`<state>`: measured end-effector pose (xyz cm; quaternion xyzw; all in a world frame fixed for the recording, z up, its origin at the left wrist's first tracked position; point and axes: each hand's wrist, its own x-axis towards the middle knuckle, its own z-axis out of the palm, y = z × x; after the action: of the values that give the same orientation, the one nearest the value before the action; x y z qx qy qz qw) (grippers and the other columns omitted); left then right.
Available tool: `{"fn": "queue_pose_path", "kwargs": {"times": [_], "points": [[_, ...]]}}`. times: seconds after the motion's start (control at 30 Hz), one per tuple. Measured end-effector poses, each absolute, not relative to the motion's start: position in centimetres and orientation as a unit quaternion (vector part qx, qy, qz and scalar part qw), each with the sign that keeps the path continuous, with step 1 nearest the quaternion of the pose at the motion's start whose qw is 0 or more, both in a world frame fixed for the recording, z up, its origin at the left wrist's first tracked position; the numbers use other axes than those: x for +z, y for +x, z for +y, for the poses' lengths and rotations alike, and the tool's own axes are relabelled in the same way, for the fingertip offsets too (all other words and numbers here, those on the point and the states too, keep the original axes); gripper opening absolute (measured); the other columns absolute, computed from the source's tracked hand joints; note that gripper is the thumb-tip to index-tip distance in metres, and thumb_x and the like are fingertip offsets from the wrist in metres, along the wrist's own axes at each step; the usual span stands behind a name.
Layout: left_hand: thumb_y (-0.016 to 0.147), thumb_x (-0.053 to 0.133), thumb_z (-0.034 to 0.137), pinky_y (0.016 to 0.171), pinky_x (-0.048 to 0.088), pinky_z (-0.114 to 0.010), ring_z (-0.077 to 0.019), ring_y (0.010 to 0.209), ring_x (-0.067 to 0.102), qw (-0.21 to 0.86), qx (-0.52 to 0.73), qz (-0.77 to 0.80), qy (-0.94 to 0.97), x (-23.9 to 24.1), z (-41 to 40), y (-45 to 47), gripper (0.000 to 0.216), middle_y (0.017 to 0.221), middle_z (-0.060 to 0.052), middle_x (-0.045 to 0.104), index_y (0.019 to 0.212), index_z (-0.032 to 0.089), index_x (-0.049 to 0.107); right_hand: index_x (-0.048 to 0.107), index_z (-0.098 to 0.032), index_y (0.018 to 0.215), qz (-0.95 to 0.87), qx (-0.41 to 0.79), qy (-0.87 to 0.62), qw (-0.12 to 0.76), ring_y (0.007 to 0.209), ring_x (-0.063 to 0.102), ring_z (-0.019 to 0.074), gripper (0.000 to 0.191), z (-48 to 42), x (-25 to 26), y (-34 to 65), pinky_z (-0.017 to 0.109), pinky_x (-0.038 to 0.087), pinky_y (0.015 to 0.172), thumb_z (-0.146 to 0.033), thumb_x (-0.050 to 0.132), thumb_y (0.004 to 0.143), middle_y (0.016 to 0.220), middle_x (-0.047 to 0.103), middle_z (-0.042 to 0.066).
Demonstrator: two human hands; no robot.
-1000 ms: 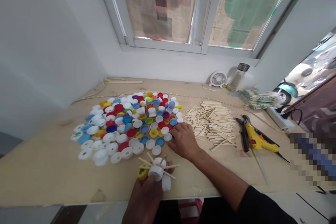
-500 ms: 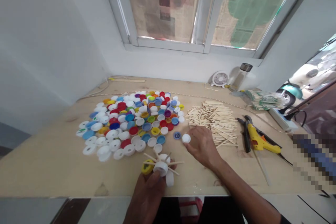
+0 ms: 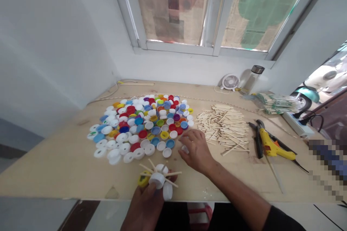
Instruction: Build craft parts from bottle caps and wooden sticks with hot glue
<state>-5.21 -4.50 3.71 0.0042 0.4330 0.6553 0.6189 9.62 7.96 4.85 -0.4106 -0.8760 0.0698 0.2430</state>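
Note:
Near the table's front edge my left hand (image 3: pixel 146 196) is closed around a model of bottle caps and wooden sticks. Its sticks spread out like spokes from a white cap (image 3: pixel 156 181) in the middle. A yellow cap (image 3: pixel 143 179) sits on the model's left side, and another white cap (image 3: pixel 167 191) hangs at its lower right. My right hand (image 3: pixel 196 151) is curled low over the table, right of the loose caps. Between its thumb and fingers shows a whitish bottle cap (image 3: pixel 185 149), partly covered by the fingers.
Many coloured bottle caps (image 3: pixel 141 122) spread across the table's left and middle. A pile of wooden sticks (image 3: pixel 230 126) lies right of them. Further right are a yellow glue gun (image 3: pixel 273 148), black-handled pliers (image 3: pixel 258 142) and a power strip (image 3: pixel 296 124). A fan (image 3: pixel 230 82) and bottle (image 3: pixel 252 79) stand behind.
My right hand has moved left with the white cap, over where a small blue cap lay, now hidden. My left hand and the cap model have shifted slightly left and down.

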Motion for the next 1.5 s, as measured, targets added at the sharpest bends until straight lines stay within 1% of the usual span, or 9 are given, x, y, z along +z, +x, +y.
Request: {"fn": "queue_pose_path", "kwargs": {"times": [0.23,0.5,0.63,0.73,0.9,1.0,1.17,1.33,1.5], "points": [[0.057,0.082,0.03,0.073,0.059,-0.036,-0.0276,0.083,0.072,0.618,0.665,0.419,0.009,3.8,-4.4,-5.3,0.029,0.089,-0.005,0.076,0.084,0.021,0.074,0.066,-0.022,0.101,-0.882,0.044,-0.404,0.238,0.115,0.04,0.0286,0.022,10.4,5.0,6.0,0.045,0.031,0.095,-0.024,0.065,0.079,0.114,0.059,0.009],[0.06,0.081,0.031,0.083,0.056,-0.034,-0.0252,0.087,0.071,0.609,0.67,0.425,0.014,4.1,-4.2,-5.7,0.028,0.088,-0.009,0.076,0.084,0.019,0.075,0.068,-0.021,0.082,-0.88,0.069,-0.402,0.244,0.112,0.042,0.0284,0.005,11.9,4.1,2.7,0.047,0.031,0.093,-0.024,0.065,0.08,0.109,0.061,0.009],[0.064,0.078,0.031,0.085,0.056,-0.036,-0.0255,0.088,0.07,0.606,0.673,0.424,0.019,4.0,-4.0,-5.5,0.026,0.088,-0.007,0.076,0.087,0.019,0.074,0.066,-0.022,0.08,-0.865,0.113,-0.406,0.271,0.108,0.046,0.026,0.001,11.9,4.4,3.0,0.043,0.033,0.092,-0.022,0.067,0.079,0.102,0.064,0.007],[0.064,0.078,0.03,0.084,0.056,-0.038,-0.0265,0.088,0.071,0.61,0.672,0.42,0.011,4.0,-3.9,-5.3,0.027,0.092,-0.007,0.076,0.089,0.02,0.073,0.063,-0.021,0.081,-0.848,0.156,-0.41,0.296,0.103,0.052,0.0237,0.002,11.7,5.2,4.3,0.04,0.036,0.09,-0.02,0.065,0.08,0.095,0.065,0.005],[0.061,0.081,0.031,0.083,0.056,-0.039,-0.0288,0.09,0.07,0.615,0.667,0.42,0.011,4.4,-3.7,-5.0,0.032,0.092,-0.008,0.075,0.09,0.019,0.072,0.059,-0.021,0.08,-0.814,0.238,-0.414,0.332,0.084,0.061,0.0178,0.003,10.0,6.7,8.1,0.032,0.044,0.08,-0.021,0.061,0.082,0.086,0.067,0.002],[0.06,0.082,0.033,0.083,0.055,-0.037,-0.0273,0.089,0.07,0.618,0.656,0.431,0.02,4.6,-3.6,-4.8,0.038,0.093,-0.009,0.075,0.094,0.019,0.071,0.058,-0.022,0.086,-0.791,0.275,-0.42,0.35,0.089,0.063,0.0168,0.005,7.7,7.2,10.6,0.031,0.047,0.082,-0.023,0.061,0.083,0.093,0.068,0.001],[0.062,0.081,0.034,0.086,0.053,-0.034,-0.0254,0.09,0.07,0.633,0.641,0.432,0.026,5.1,-3.5,-4.2,0.035,0.094,-0.011,0.075,0.091,0.017,0.072,0.057,-0.024,0.114,-0.714,0.411,-0.45,0.346,0.101,0.062,0.0183,0.032,3.3,7.3,13.4,0.034,0.046,0.092,-0.028,0.064,0.082,0.109,0.066,0.003],[0.057,0.084,0.031,0.083,0.055,-0.032,-0.0246,0.088,0.07,0.642,0.635,0.427,0.037,5.3,-3.3,-3.7,0.032,0.089,-0.008,0.077,0.084,0.017,0.074,0.064,-0.024,0.11,-0.679,0.474,-0.459,0.322,0.109,0.059,0.0227,0.03,0.9,7.2,13.9,0.039,0.042,0.098,-0.033,0.066,0.082,0.113,0.066,0.005],[0.052,0.086,0.025,0.069,0.057,-0.028,-0.023,0.079,0.071,0.629,0.627,0.456,0.061,4.7,-3.2,-3.6,0.032,0.081,-0.002,0.076,0.08,0.02,0.073,0.064,-0.025,0.112,-0.69,0.467,-0.452,0.318,0.107,0.059,0.0223,0.031,0.4,7.2,13.6,0.038,0.044,0.095,-0.034,0.066,0.082,0.111,0.067,0.004]]}}
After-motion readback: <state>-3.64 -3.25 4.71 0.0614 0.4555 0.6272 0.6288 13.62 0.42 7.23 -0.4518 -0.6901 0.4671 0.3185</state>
